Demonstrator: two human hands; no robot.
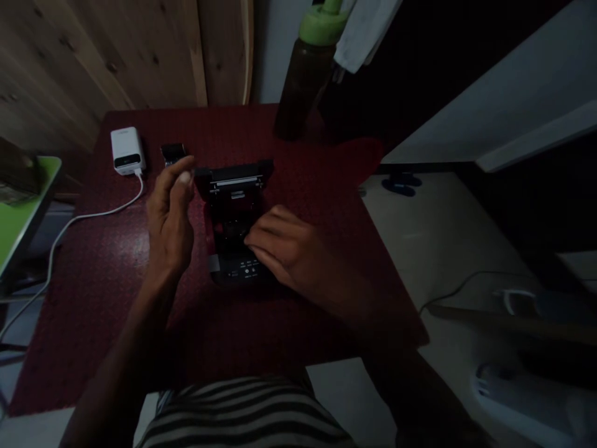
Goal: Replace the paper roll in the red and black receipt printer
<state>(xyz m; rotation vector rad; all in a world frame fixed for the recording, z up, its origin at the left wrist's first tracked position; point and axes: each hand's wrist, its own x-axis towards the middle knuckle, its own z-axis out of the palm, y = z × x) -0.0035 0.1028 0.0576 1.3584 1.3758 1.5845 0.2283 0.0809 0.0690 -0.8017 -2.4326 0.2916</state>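
Blk device (pixel 233 274) on red table (pixel 336 224), lid (pixel 240 171) up, ctrl panel on near side. L hand (pixel 170 218) part open, thumb + index by lid's L corner; contact unclear. R hand (pixel 289 246) w/ fingers curled, tips at device's open interior, R side; can't tell if gripping anything. Small dark item (pixel 173 152) just beyond L hand. White pwr bank (pixel 125 146) far L, cable (pixel 105 213) plugged in. Green-cap bottle (pixel 303 81) upright, far edge.

On the red desk (pixel 326 249) there is a white power bank (pixel 125 148) with cable (pixel 105 213), and also a green-capped bottle (pixel 303 81).
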